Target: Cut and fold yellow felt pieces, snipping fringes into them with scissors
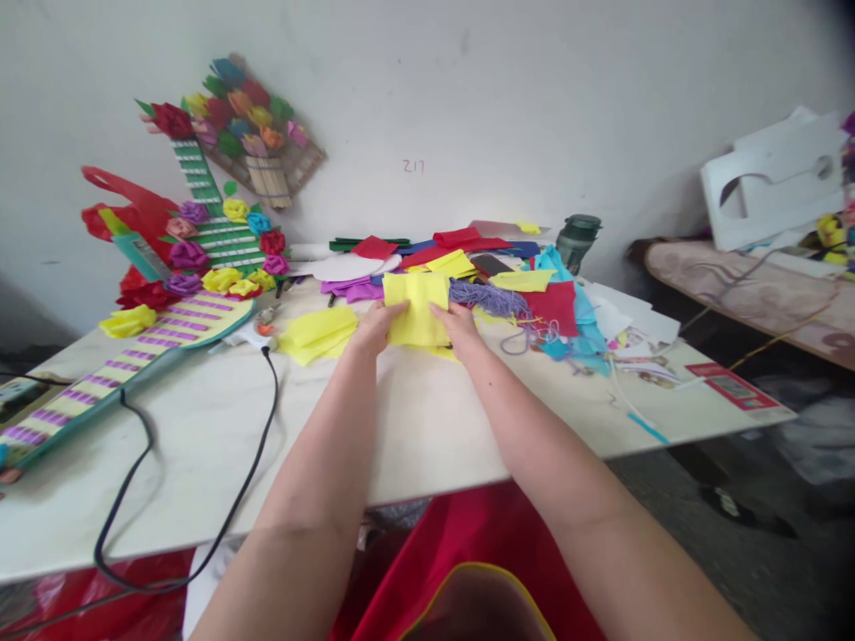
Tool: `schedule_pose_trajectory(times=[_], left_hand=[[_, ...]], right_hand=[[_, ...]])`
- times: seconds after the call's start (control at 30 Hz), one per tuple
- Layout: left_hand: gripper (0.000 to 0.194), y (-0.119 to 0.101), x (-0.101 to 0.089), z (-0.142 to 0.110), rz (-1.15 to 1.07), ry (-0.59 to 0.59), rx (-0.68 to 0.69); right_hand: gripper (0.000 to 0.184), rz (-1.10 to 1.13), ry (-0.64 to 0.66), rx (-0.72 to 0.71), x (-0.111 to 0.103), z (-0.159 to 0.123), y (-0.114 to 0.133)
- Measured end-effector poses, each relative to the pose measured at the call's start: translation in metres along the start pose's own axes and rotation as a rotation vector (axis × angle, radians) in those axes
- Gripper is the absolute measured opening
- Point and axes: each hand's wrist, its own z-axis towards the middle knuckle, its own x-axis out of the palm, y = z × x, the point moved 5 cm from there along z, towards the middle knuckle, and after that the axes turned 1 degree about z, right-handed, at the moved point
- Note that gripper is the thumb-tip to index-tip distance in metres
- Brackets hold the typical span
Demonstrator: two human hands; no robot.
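Note:
Both hands pinch a folded yellow sheet [419, 307], thin and soft like crepe paper or cloth, above the table's middle. My left hand [378, 326] closes on its left edge, thumb on the front face. On the opposite edge, my right hand [458, 328] grips it the same way. To the left of it lie more folded yellow sheets [318, 332]. A bundle of purple yarn [491, 296] rests just right of my right hand, beside a red sheet [554, 307]. The fingers behind the held sheet are hidden.
A white glue gun [250, 336] lies at left, its black cord [257, 445] looping over the table's front edge. A flower-decorated guitar-shaped craft [217, 245] leans on the wall. A dark bottle [578, 242] stands at back right; light-blue sheets [578, 312] lie before it.

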Motion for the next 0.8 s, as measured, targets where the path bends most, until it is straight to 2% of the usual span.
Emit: schedule_pose_trajectory(times=[0.1, 0.23, 0.43, 0.6, 0.8], left_hand=[[0.036, 0.000, -0.004, 0.000, 0.022, 0.053, -0.019], [0.038, 0.001, -0.009, 0.000, 0.039, 0.113, -0.024], [0.039, 0.000, -0.012, -0.002, 0.050, 0.118, -0.048], [0.039, 0.001, -0.012, -0.002, 0.046, 0.103, -0.058], [0.040, 0.000, -0.010, -0.003, 0.032, 0.112, -0.049]], right_hand=[[0.030, -0.001, -0.054, 0.014, -0.003, 0.002, -0.001], [0.030, 0.009, -0.057, 0.048, -0.003, 0.001, -0.001], [0.030, 0.070, -0.021, 0.080, -0.002, 0.001, -0.001], [0.031, 0.045, -0.090, 0.017, -0.008, 0.002, 0.000], [0.025, 0.067, -0.129, 0.080, -0.009, 0.001, -0.002]])
